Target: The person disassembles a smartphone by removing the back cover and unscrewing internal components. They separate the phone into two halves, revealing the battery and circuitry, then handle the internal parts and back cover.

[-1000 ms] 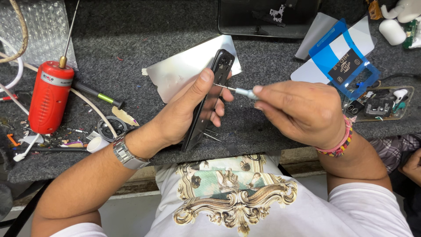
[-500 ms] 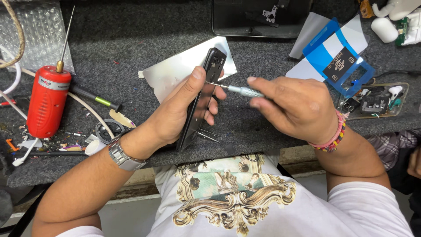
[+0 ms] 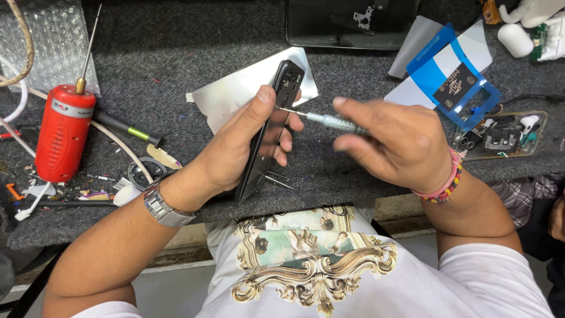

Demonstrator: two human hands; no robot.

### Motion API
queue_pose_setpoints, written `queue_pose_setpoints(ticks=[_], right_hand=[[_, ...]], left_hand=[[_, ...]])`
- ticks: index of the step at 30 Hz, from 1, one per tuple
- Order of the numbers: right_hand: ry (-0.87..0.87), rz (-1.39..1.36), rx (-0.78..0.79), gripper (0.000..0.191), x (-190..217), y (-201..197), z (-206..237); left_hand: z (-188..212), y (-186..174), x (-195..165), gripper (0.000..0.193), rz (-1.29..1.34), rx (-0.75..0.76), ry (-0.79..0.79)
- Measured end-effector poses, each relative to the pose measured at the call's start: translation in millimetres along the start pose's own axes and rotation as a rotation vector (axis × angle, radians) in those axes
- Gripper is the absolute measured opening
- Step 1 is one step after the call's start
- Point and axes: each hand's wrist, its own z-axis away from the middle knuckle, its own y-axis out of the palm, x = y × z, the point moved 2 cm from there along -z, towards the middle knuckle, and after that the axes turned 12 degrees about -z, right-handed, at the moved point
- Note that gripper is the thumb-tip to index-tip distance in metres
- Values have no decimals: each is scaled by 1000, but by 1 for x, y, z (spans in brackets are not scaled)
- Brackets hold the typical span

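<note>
Here the left hand (image 3: 247, 147) wraps around a dark phone (image 3: 272, 126), held on edge above the grey mat (image 3: 194, 53), thumb pressed near its upper end and fingers curled behind it; the right hand (image 3: 394, 144) pinches a thin screwdriver (image 3: 321, 119) between thumb and fingertips, its tip touching the phone's open back near the top. The likeliest trouble seems to be a slip; the phone rests only in the grip, not on the mat, so a sideways push could skate the tip off and scratch the parts inside, or jab the left thumb lying just beside it. A loosened screw would be tiny; it could drop into the mat's pile or among the tweezers (image 3: 276, 178) below and be lost. The metal sheet (image 3: 235, 94) behind the phone offers no catch; the red tool (image 3: 62, 135) lies well apart.
</note>
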Motion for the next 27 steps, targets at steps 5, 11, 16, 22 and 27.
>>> queue_pose_setpoints(ticks=[5,11,16,22,27], right_hand=[[-75,-119,-107,40,1,0,3],[-66,19,-86,33,0,2,5],[-49,-67,-44,45,-3,0,5],[-55,-65,-91,39,-2,0,6],[-79,-10,-62,33,-5,3,6]], left_hand=[[-1,0,-1,77,16,7,1],[0,1,-1,77,2,4,6],[0,1,-2,77,11,9,11],[-1,1,-1,77,20,14,-7],[0,1,1,79,-9,8,-7]])
